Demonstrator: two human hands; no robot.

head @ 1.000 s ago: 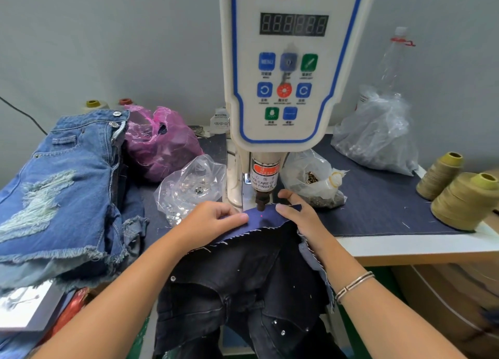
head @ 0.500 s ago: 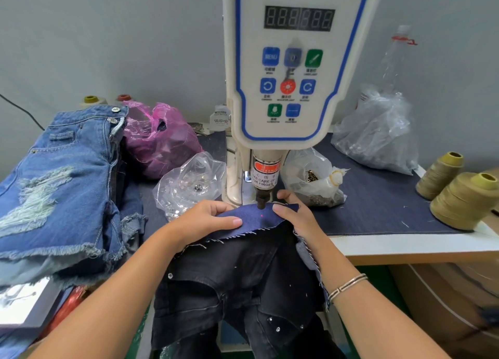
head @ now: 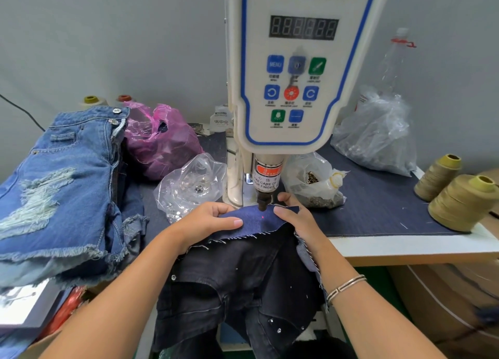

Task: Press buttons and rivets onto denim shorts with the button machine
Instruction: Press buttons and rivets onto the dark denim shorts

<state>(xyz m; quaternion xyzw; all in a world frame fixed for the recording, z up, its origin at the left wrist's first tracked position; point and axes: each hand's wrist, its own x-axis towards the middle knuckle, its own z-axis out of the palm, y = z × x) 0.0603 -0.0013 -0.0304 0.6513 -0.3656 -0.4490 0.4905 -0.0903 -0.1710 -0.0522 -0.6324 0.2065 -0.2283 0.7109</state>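
Far left: stack of blue distressed denim shorts (head: 56, 186) on the table edge, pink plastic bag (head: 159, 142) behind it. Clear bag of silver studs (head: 191, 186) just left of the machine column. Left hand (head: 202, 223) pinches the dark blue denim flap (head: 259, 221), thumb on top, fingers curled under. Servo button machine (head: 294, 70) centre, punch head (head: 263, 202) touching or just above the flap; red laser dot (head: 262, 217) on the fabric. Black denim shorts (head: 237, 283) hang below off the table front. Right hand (head: 299, 218) grips the flap's right edge, thumb on top. Bag of brass rivets (head: 316, 183) behind it, olive thread cones (head: 459, 196) far right.
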